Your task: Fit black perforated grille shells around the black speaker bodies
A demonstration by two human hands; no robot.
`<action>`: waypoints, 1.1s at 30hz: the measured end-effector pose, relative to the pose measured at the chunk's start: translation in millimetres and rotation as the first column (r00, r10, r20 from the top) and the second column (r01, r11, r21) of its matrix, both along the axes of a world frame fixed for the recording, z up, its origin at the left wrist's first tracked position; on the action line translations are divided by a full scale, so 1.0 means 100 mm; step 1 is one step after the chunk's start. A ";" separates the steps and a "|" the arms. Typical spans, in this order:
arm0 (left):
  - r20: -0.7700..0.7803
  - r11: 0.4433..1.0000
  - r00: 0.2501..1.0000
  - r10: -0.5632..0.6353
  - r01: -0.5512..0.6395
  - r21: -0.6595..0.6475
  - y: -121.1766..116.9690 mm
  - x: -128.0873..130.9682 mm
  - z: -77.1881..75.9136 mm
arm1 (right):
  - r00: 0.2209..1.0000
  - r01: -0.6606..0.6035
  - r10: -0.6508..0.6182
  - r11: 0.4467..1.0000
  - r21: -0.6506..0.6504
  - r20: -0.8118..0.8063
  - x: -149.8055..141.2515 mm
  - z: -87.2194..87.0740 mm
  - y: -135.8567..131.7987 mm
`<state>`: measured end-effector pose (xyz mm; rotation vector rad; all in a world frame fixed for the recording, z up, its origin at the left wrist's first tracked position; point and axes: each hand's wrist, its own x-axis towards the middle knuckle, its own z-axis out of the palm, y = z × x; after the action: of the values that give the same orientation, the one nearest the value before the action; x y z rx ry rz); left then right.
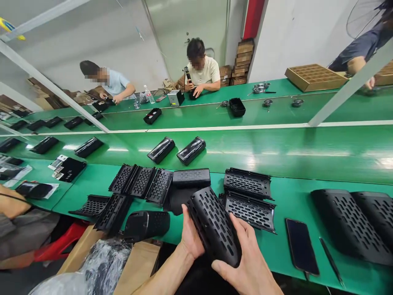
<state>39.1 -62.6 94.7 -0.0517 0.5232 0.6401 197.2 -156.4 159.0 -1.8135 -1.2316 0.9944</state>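
A black slotted housing point(215, 225), long and rounded at its edges, is tilted between my two hands over the table's front edge. Along its left side runs my left hand point(192, 235), thumb up and palm pressed against it. My right hand point(245, 250) wraps the right side and lower end, its thumb across the bottom. Just beyond them a similar housing point(192, 178) lies on a dark cloth point(178, 199). Loose slotted panels point(250, 209) rest to the right, and more slotted panels point(141, 182) to the left. A closed black housing point(147, 225) sits left of my left hand.
At right are a phone point(302, 246), a pen-like tool point(331, 262) and large slotted housings point(359, 223). A box with plastic wrap point(107, 262) stands below left. Black units point(190, 150) lie on the green belt point(276, 153). Co-workers point(204, 69) sit across; another person's arm point(12, 200) is at left.
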 end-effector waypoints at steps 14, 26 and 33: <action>-0.084 0.996 0.995 0.050 -0.055 -0.064 0.22 0.17 -0.03 | 0.751 0.125 -0.295 0.942 -0.312 -0.590 1.88 -0.09 0.86; -0.176 0.977 0.974 0.144 -0.168 -0.132 0.30 0.30 0.05 | 0.892 0.336 -0.236 0.917 -0.215 0.385 2.30 -0.15 1.03; -0.184 0.979 0.968 0.169 -0.186 -0.079 0.30 0.48 0.06 | 0.963 -0.136 0.108 0.986 0.101 0.245 0.68 -0.25 0.22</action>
<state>87.3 -33.1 100.4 -0.1345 0.7260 0.7997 265.3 -134.7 134.5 -1.8216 -1.5318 0.7666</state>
